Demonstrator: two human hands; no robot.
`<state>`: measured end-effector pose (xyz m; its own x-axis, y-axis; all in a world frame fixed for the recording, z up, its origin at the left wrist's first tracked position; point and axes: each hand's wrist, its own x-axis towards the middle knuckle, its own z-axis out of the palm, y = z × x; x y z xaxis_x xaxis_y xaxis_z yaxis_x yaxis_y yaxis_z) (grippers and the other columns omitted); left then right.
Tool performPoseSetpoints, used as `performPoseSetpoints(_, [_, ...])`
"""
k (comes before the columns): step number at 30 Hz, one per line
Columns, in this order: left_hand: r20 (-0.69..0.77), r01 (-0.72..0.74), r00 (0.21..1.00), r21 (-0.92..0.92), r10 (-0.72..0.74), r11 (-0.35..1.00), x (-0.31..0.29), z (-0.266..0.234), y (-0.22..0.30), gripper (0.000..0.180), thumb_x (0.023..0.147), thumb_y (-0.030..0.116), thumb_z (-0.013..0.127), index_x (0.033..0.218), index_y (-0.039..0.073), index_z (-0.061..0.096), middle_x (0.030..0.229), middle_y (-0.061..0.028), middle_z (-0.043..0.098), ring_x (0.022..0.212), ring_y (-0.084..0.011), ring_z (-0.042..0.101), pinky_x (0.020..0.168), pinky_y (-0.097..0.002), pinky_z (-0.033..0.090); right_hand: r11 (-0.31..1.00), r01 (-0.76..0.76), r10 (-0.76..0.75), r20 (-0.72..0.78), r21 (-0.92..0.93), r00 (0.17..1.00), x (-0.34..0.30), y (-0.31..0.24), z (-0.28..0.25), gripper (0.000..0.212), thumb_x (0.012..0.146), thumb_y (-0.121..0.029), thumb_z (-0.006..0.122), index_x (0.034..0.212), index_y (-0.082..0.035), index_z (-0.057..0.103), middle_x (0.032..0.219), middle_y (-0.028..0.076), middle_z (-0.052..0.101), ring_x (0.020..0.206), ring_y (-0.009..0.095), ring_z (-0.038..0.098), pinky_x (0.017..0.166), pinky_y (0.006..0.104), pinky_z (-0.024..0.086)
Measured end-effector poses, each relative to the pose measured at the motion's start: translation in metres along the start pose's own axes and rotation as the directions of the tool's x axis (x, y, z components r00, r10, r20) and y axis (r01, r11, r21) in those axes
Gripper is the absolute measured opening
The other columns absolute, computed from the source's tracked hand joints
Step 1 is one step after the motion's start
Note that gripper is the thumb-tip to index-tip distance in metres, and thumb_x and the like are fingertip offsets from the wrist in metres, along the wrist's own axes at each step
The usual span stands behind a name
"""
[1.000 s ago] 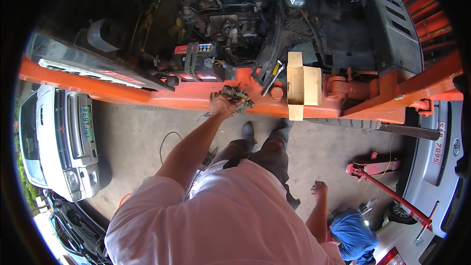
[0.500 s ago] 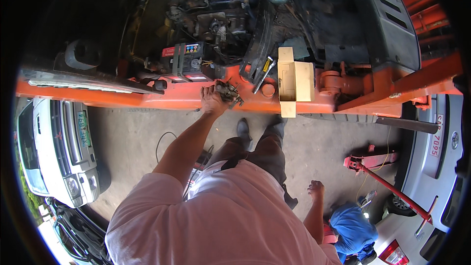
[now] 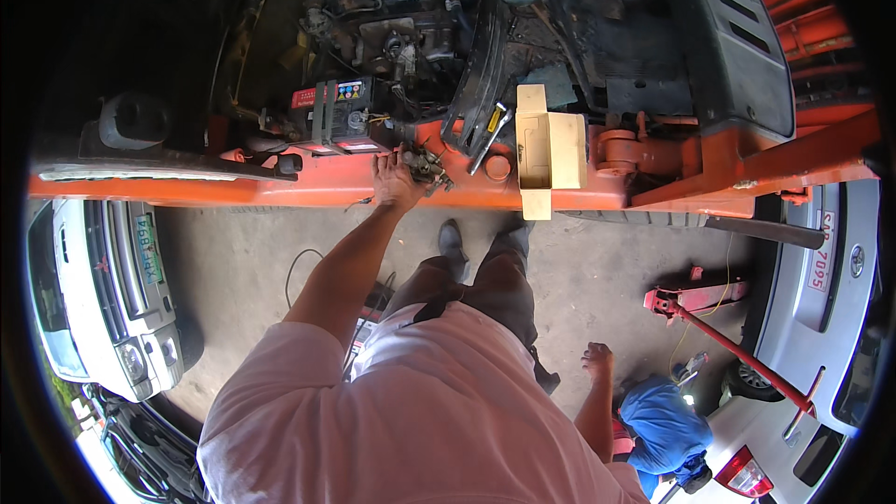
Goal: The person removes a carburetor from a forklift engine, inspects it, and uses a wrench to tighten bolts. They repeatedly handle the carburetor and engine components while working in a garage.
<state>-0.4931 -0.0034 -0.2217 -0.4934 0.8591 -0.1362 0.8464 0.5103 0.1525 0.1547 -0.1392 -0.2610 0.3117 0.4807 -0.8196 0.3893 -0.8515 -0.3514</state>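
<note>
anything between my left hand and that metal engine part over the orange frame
Nothing visible: your left hand is right against the metal engine part. The open cardboard box sits off to the right.

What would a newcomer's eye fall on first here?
Probably the orange frame spanning the upper half, where the left hand is at a grimy metal part. Then the open tan box right of centre on that frame, and the red jack on the floor at right.

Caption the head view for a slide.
Left hand touching a metal part at an orange frame, between a battery and an open box; right hand held aside.
</note>
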Motion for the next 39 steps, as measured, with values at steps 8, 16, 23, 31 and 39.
performPoseSetpoints(8, [0.081, 0.017, 0.997, 0.001, -0.017, 1.000, 0.014, 0.005, -0.013, 0.112, 0.069, 0.069, 0.075, 0.148, -0.001, 0.037, 0.138, -0.0191, 0.052, 0.135, -0.0318, 0.043, 0.120, -0.0488, 0.021, 1.000, -0.026, 0.026, -0.015, 0.015, 1.000, 0.001, -0.007, 0.006, 0.026, 0.094, -0.027, 0.064, 0.107, -0.005, 0.063, 0.080, 0.009, 0.067, 0.058, 0.017, 0.064, 0.044, 0.0303, 0.048])
performPoseSetpoints(16, [0.138, 0.007, 0.990, -0.153, 0.014, 0.988, 0.017, 0.004, -0.031, 0.102, 0.068, 0.068, 0.078, 0.136, -0.003, 0.049, 0.144, -0.0182, 0.047, 0.138, -0.0361, 0.039, 0.116, -0.0454, 0.032, 1.000, 0.020, -0.020, 0.007, 0.016, 1.000, 0.001, -0.030, 0.013, 0.025, 0.093, -0.025, 0.062, 0.108, -0.005, 0.061, 0.078, 0.007, 0.062, 0.056, 0.016, 0.059, 0.045, 0.0291, 0.044])
performPoseSetpoints(23, [0.215, 0.056, 0.976, -0.180, -0.016, 0.982, 0.017, 0.001, -0.030, 0.106, 0.066, 0.068, 0.079, 0.139, -0.002, 0.048, 0.148, -0.0186, 0.042, 0.143, -0.0343, 0.033, 0.118, -0.0443, 0.030, 0.999, 0.033, -0.033, 0.016, 0.001, 0.999, -0.002, -0.032, 0.020, 0.021, 0.094, -0.024, 0.061, 0.106, -0.007, 0.059, 0.073, 0.005, 0.056, 0.054, 0.013, 0.053, 0.043, 0.0274, 0.040])
performPoseSetpoints(31, [0.310, -0.008, 0.947, -0.253, 0.089, 0.967, 0.032, -0.003, -0.038, 0.099, 0.076, 0.079, 0.060, 0.140, 0.004, 0.051, 0.148, -0.0166, 0.045, 0.141, -0.0364, 0.035, 0.117, -0.0469, 0.027, 0.997, -0.017, 0.011, 0.074, 0.080, 0.997, 0.004, -0.020, 0.035, 0.019, 0.094, -0.025, 0.063, 0.102, -0.008, 0.058, 0.069, 0.002, 0.052, 0.048, 0.012, 0.050, 0.040, 0.0268, 0.036])
performPoseSetpoints(39, [0.240, 0.392, 0.919, -0.447, -0.314, 0.804, 0.034, 0.005, -0.022, 0.083, 0.087, 0.076, 0.046, 0.130, 0.007, 0.063, 0.137, -0.0194, 0.058, 0.133, -0.0403, 0.044, 0.113, -0.0459, 0.033, 0.997, -0.020, 0.012, 0.110, 0.076, 0.994, 0.005, -0.033, 0.037, 0.023, 0.095, -0.025, 0.064, 0.105, -0.005, 0.061, 0.074, 0.006, 0.061, 0.053, 0.014, 0.058, 0.042, 0.0289, 0.044])
